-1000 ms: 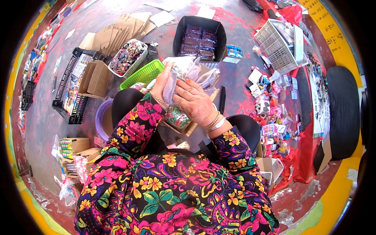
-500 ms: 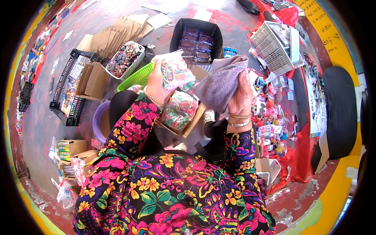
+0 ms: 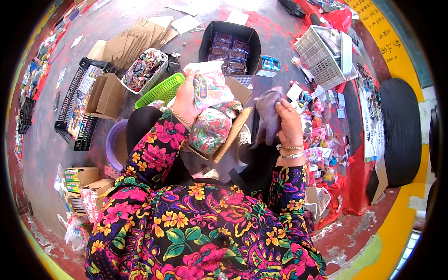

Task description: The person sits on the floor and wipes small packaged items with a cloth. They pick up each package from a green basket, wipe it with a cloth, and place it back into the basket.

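In my left hand is a clear plastic bag with colourful small pieces inside, its fingers closed on the bag's left edge. Below it, more filled plastic bags sit in an open cardboard box between my legs. My right hand pinches a greyish-purple cloth by its upper right side. The cloth hangs bunched and folded, to the right of the box and apart from it.
A bright green basket and a purple tub stand to my left. Ahead is a black bin of dark packets. At the right lie many small packaged goods beside a grey crate. Flattened cardboard lies far left.
The cloth, spread wide before, is now bunched narrower and a little lower. My right hand has turned and shifted down. My left hand still holds the plastic bag in much the same place.
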`<state>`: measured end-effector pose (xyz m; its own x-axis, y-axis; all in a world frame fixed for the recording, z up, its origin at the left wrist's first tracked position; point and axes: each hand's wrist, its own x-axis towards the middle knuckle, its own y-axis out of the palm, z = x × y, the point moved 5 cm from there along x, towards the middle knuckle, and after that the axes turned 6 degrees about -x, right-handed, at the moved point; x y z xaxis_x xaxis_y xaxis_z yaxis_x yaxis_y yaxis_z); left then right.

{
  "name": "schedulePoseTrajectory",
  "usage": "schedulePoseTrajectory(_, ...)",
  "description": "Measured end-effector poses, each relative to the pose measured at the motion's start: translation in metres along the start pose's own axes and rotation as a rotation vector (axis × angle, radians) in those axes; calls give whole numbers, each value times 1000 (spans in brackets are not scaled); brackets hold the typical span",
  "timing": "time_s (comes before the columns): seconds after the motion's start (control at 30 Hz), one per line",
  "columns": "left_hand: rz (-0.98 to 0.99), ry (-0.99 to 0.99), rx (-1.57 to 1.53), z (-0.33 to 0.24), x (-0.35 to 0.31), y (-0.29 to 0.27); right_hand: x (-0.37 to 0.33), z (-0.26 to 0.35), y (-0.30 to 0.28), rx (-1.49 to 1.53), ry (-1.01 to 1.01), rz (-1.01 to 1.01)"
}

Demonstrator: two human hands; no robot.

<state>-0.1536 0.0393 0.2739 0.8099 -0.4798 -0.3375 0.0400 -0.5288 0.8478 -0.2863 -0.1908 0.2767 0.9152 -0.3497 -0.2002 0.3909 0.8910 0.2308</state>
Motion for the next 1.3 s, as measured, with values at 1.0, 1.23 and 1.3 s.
schedulePoseTrajectory(1.0, 52, -162, 136, 36, -11, 8, -33, 76, 147, -1064, -873, 175)
schedulePoseTrajectory(1.23, 219, -153, 128, 46, 2, 2, -93, 61, 176, -1267, -700, 626)
schedulePoseTrajectory(1.3, 259, -110, 144, 37, 1, -7, -79, 79, 160, -1143, -685, 415)
